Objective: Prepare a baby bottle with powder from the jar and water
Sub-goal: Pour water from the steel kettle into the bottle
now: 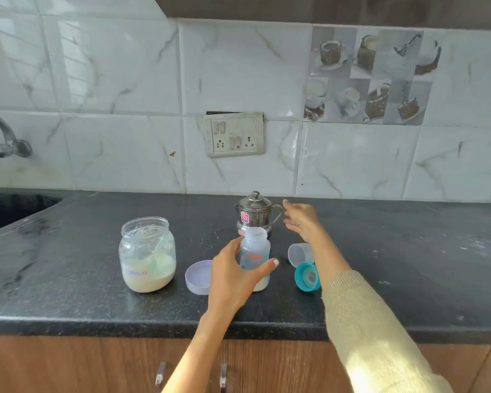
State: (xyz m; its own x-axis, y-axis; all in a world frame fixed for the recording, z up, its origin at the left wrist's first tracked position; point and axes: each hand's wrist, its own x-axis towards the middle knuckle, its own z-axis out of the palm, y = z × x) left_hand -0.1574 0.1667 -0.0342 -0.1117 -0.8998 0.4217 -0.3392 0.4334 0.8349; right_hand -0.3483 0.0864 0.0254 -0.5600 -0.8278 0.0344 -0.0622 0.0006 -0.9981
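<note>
A jar (147,255) with pale powder in its lower part and a spoon (158,252) leaning inside is stood open on the dark surface (68,251), well to the left of the left hand (234,275). Its lid (199,277) is laid just beside that hand's left edge. The baby bottle (254,258) is held upright on the surface by the left hand, with fingers curved behind it and the thumb pressed across its front; its top is open and a little powder is seen at its bottom. A steel kettle (255,212) with its lid on is stood just behind the bottle. The right hand (301,219) is hung in the air just right of the kettle's handle, fingers spread and nothing held. Below the right forearm, a clear cap (300,253) and a teal nipple ring (306,277) are laid on their sides.
</note>
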